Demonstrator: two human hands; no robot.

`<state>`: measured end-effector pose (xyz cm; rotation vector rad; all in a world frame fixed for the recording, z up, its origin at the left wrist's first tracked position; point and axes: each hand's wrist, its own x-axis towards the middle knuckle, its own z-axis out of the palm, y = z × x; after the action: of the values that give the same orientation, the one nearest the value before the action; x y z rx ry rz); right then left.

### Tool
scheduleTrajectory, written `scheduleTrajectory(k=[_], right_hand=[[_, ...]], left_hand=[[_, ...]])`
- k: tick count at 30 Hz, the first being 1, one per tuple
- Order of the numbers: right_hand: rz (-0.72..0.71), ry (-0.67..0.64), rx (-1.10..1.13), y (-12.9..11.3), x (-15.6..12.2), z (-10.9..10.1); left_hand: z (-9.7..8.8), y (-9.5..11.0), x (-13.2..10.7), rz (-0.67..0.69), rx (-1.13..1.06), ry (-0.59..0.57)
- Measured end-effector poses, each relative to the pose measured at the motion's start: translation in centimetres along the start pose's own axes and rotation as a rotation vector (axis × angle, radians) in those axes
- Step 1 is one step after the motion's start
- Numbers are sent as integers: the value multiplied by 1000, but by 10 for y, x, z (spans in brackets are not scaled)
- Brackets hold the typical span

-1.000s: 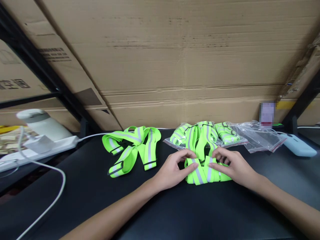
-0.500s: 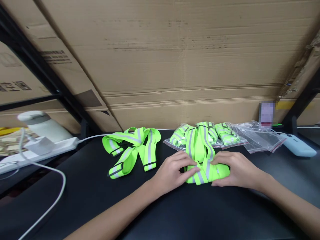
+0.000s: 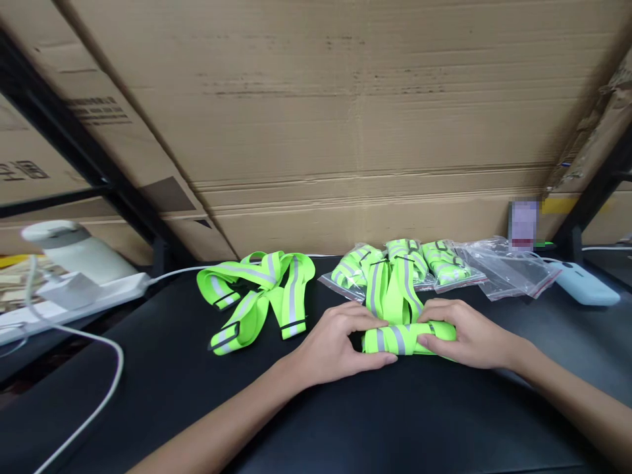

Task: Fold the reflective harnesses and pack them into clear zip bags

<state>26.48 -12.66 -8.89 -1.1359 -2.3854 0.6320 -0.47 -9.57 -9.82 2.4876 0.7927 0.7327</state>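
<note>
A neon-green reflective strap [image 3: 395, 340] with silver stripes lies partly rolled on the black table [image 3: 395, 408]. Its loose lengths run away from me toward the back. My left hand [image 3: 340, 345] grips the roll's left end, thumb along the near side and fingers over the top. On the right end, my right hand [image 3: 461, 332] has its thumb pressed on the near face and its fingers behind. To the left lies a second reflective strap [image 3: 291, 296], loose and looped, with black buckles.
Clear bags with folded green straps [image 3: 447, 263] lie along the back, beside flat clear bags [image 3: 518, 270]. A light blue power bank [image 3: 587, 284] is at right. At left are a power strip [image 3: 113, 289], a white bottle [image 3: 79, 250] and a white cable [image 3: 118, 368]. Cardboard [image 3: 316, 131] stands behind.
The strap's near end has turned over into a tighter, narrower roll. My left thumb has shifted from on top of the strap to its near edge; my right thumb has moved up onto the roll.
</note>
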Motion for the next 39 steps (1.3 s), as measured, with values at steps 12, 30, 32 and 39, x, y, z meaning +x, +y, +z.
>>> scheduleTrajectory(k=[12,30,32,39], right_hand=[[-31,-147,271,4,2,0],[36,198,175,14,0,17],[-22,176,167,12,-2,13],[-15,166,32,9,-1,10]], left_hand=[[5,10,-4,36,-65,37],[6,3,-4,-183,-102,34],[7,2,-4,-199,-93,40],[11,-3,-4,-207,-79,95]])
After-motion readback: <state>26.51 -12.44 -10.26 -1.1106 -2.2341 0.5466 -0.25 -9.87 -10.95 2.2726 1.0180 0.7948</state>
